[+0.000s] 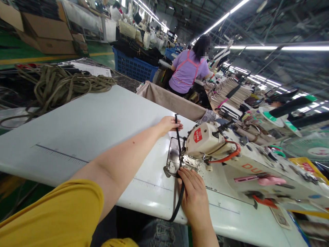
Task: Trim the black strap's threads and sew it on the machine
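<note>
A narrow black strap [179,140] runs across the metal plate [173,155] of a sewing machine [205,139], passing beside the needle area. Beyond the plate, my left hand [169,125] is closed on the strap's far end, pinching it between thumb and fingers. On the near side, my right hand [191,183] lies close to the machine's foot, its fingers bent over the strap and holding it against the table. From there the strap's near end curves down over the table's front edge. The needle tip is too small to make out.
A heap of olive cords [56,84] lies on the left beside the white tabletop [102,113]. Pink-handled snips [271,180] rest on the machine. Behind the table are a beige cloth bin [172,99], a blue crate [133,65] and a person in purple [185,70].
</note>
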Action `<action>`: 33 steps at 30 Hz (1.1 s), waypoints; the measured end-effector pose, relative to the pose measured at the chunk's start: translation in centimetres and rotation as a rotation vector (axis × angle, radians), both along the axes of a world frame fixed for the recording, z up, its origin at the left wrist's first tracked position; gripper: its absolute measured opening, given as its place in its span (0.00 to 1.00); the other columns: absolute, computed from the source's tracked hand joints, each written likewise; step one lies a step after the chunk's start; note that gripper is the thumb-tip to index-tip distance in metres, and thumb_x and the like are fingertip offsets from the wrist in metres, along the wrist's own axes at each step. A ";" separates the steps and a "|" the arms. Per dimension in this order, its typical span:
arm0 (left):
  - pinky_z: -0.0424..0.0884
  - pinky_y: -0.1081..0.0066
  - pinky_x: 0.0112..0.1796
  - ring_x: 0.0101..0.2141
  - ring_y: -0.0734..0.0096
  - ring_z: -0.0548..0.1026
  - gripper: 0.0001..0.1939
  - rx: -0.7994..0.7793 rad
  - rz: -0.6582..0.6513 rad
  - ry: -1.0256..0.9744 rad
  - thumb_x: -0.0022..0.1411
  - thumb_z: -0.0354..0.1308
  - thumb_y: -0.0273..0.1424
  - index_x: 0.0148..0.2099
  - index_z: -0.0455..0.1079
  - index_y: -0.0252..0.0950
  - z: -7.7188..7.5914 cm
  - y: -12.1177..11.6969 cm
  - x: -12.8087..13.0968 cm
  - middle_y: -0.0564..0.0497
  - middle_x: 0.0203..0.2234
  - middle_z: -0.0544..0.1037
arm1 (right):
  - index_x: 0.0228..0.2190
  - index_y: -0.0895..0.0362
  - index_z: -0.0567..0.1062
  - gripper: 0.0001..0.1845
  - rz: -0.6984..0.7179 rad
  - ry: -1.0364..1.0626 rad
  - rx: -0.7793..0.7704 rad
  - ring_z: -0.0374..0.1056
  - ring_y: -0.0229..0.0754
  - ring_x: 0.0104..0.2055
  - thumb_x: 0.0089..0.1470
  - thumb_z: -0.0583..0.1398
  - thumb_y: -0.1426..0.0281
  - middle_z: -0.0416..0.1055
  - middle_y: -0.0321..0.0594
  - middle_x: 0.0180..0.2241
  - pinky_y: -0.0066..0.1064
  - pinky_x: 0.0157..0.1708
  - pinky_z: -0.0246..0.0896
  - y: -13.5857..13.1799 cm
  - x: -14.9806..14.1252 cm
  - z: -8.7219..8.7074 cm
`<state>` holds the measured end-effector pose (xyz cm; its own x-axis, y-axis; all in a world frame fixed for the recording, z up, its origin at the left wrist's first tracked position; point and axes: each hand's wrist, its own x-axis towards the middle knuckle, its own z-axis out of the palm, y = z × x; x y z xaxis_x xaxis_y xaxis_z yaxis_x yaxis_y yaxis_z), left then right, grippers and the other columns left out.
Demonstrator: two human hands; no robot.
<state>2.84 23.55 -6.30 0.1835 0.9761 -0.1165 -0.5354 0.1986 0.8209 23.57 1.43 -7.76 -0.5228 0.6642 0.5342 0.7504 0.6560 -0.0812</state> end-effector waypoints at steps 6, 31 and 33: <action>0.78 0.64 0.50 0.35 0.72 0.83 0.06 -0.015 0.058 -0.014 0.68 0.60 0.19 0.41 0.67 0.33 -0.1 0.3 -0.1 0.47 0.34 0.83 | 0.54 0.55 0.76 0.14 -0.006 -0.008 -0.005 0.75 0.49 0.56 0.70 0.58 0.71 0.80 0.46 0.53 0.51 0.61 0.67 0.0 -0.1 0.1; 0.80 0.56 0.48 0.32 0.65 0.84 0.10 -0.014 -0.066 0.022 0.58 0.68 0.14 0.38 0.74 0.29 -1.2 0.2 0.7 0.43 0.31 0.84 | 0.54 0.55 0.77 0.15 -0.034 -0.006 -0.049 0.75 0.50 0.56 0.70 0.58 0.71 0.80 0.47 0.53 0.52 0.62 0.68 -0.2 -0.1 0.2; 0.80 0.55 0.49 0.32 0.65 0.84 0.10 -0.010 -0.031 0.004 0.58 0.67 0.14 0.38 0.74 0.29 -1.1 0.4 0.3 0.43 0.32 0.84 | 0.54 0.55 0.77 0.15 -0.033 -0.010 -0.048 0.75 0.50 0.56 0.70 0.57 0.71 0.80 0.47 0.52 0.52 0.61 0.68 -0.3 -0.1 0.3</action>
<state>3.14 23.92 -7.37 0.2131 0.9688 -0.1268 -0.5256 0.2231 0.8210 23.44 1.17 -7.50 -0.5051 0.7064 0.4959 0.7727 0.6261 -0.1047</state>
